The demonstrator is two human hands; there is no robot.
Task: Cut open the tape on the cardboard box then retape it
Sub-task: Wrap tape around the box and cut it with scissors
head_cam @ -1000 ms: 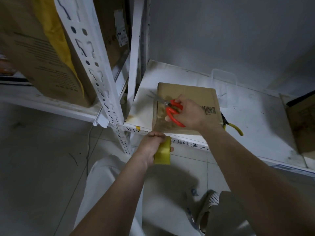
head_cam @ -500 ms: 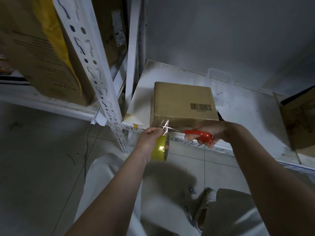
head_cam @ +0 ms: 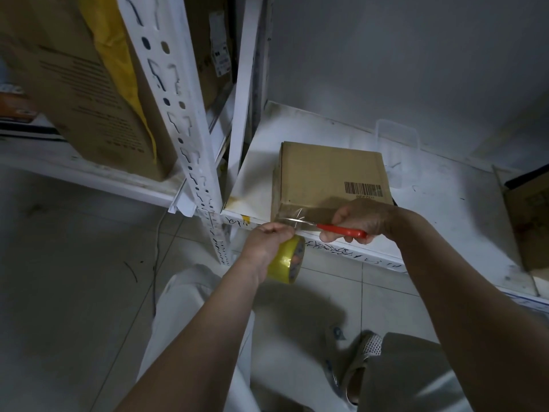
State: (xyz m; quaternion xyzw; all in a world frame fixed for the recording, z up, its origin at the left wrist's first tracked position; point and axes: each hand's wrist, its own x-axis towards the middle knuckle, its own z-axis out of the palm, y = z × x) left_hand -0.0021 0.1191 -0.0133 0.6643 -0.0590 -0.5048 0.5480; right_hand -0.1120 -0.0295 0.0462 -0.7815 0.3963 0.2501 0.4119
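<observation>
White shelf [head_cam: 445, 209] with cardboard box [head_cam: 320, 173], perhaps a clear lid [head_cam: 398, 141].

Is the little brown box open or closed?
Closed. The cardboard box has its top lying flat, and clear tape runs down its front edge.

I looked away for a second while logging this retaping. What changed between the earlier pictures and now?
The right hand carried the red scissors off the top of the cardboard box down to its front edge, blades now at the clear tape strip stretched toward the roll. The left hand still holds the yellow tape roll below the shelf; the box stayed put.
</observation>
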